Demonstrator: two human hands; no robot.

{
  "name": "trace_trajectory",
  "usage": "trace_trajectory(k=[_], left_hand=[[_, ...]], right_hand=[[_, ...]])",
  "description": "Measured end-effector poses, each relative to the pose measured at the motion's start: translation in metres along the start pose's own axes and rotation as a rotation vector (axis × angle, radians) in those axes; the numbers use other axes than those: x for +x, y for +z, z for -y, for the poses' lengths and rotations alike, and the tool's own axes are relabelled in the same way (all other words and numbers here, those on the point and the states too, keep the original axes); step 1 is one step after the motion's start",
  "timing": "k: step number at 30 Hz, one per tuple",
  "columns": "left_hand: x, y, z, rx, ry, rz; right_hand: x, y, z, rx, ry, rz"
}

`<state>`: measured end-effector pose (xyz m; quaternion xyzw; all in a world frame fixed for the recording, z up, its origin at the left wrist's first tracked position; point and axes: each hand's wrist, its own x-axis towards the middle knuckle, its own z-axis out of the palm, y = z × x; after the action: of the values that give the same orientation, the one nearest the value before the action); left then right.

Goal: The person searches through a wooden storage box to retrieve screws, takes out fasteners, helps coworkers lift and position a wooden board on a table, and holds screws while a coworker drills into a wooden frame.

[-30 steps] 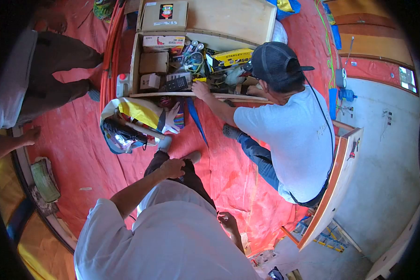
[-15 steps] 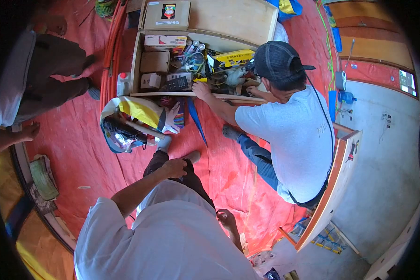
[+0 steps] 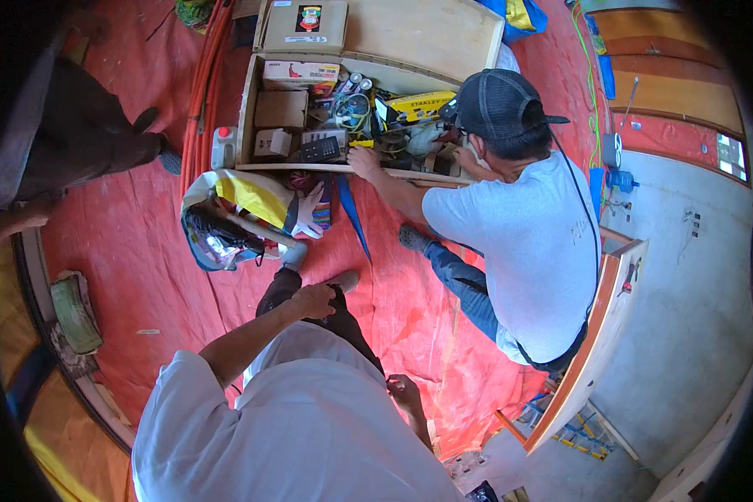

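My left hand [image 3: 314,302] rests on the dark trousers at my thigh, its fingers bent; whether anything is under them is hidden. Low at my right side hangs my right hand [image 3: 405,391], fingers curled and in shadow, its contents too dark to make out. Beyond my feet, an open wooden box [image 3: 245,109] holds cartons, cans, cables and a yellow Stanley package [image 3: 418,106]. A co-worker in a dark cap [image 3: 500,105] sits beside it, one hand on its near edge and the other inside.
An open bag [image 3: 194,238] of tools lies near my foot on the red floor sheet [image 3: 159,284]. Orange tubes [image 3: 199,113] run beside a white jug [image 3: 223,149]. Another person stands at the left. A wooden panel [image 3: 598,343] and a ladder [image 3: 579,437] are at the right.
The co-worker's far hand has shifted inside the box. The person at the left has moved, with their hand now higher in view. My hands stay nearly where they were.
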<state>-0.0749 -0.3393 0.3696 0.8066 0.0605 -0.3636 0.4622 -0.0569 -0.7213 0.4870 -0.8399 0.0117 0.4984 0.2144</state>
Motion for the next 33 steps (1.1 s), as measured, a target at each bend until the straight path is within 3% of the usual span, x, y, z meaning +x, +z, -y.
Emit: trace_trajectory(k=[10,13,33], left_hand=[[0.0,0.006,0.001,-0.009,0.017,-0.039],[0.004,0.011,0.005,-0.008,0.003,-0.004],[-0.003,0.018,0.002,0.024,-0.017,0.031]], right_hand=[[0.006,0.006,-0.021,0.121,0.01,-0.013],[0.007,0.005,-0.019,-0.021,0.033,-0.014],[-0.001,0.014,-0.017,0.01,-0.071,-0.049]])
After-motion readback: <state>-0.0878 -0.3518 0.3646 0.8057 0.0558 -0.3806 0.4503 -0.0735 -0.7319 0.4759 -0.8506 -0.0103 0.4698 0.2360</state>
